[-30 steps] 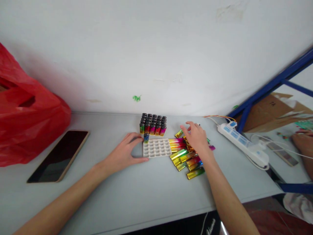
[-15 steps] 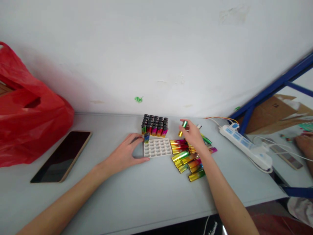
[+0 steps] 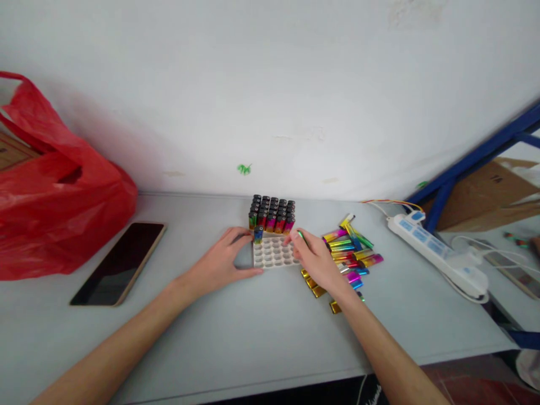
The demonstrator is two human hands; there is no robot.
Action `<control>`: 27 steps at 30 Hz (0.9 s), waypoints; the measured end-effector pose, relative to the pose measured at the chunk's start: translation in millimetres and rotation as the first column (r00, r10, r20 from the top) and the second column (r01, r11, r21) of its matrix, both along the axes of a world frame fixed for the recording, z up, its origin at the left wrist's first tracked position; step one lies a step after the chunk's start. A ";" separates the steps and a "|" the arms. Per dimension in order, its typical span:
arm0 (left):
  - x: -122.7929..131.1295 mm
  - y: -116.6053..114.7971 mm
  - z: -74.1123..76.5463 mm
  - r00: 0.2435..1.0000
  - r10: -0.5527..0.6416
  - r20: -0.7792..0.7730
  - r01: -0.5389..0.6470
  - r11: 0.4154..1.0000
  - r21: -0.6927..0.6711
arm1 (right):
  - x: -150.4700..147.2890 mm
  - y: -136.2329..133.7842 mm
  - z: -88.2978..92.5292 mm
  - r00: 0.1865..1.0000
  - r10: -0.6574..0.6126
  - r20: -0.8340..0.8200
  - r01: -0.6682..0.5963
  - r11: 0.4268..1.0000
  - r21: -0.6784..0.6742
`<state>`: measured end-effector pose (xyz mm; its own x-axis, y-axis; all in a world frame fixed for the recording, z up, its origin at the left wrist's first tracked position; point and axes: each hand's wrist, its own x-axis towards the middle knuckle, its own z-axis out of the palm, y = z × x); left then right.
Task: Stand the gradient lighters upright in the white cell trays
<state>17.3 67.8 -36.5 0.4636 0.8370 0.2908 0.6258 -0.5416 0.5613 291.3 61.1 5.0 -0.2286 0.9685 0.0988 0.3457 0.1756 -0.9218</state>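
Note:
A white tray point(image 3: 275, 254) with rows of oval holes lies on the table. One blue-and-gold lighter point(image 3: 258, 235) stands upright in its back left corner. My left hand point(image 3: 225, 259) spans the tray's left end, thumb at the front edge and fingers by the back corner, gripping it. Over the tray's right part, my right hand point(image 3: 314, 256) is closed around a lighter point(image 3: 300, 233), of which only a bit of green shows. Behind stands a block of upright black-topped lighters point(image 3: 272, 214) in several colours. Loose shiny lighters point(image 3: 354, 264) lie in a pile right of the tray.
A red plastic bag point(image 3: 67, 197) and a phone-like dark tablet point(image 3: 118, 264) are on the left. To the right lies a white power strip point(image 3: 439, 253) with cables, beside a blue metal frame point(image 3: 442, 197). A cardboard box point(image 3: 489, 191) sits beyond the frame.
My right hand has moved left from above the loose pile to the tray, carrying the green-and-gold lighter. My left hand stays at the tray's left end. The view has shifted slightly.

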 end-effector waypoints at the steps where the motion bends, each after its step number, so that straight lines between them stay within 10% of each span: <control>1: 0.3 -0.2 0.6 1.000 -0.001 -0.003 0.001 1.000 0.001 | -3.2 -2.1 -1.8 1.000 -0.008 0.027 0.007 1.000 0.024; 27: 1.1 -0.5 -0.1 1.000 -0.003 0.016 0.003 1.000 0.018 | -12.7 -7.5 -2.8 0.967 -0.081 0.242 0.033 0.980 0.198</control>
<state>18.4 67.3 -36.6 0.4610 0.8301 0.3136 0.6152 -0.5537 0.5613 278.6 53.6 2.2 -0.2145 0.9491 0.2307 0.5732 0.3136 -0.7571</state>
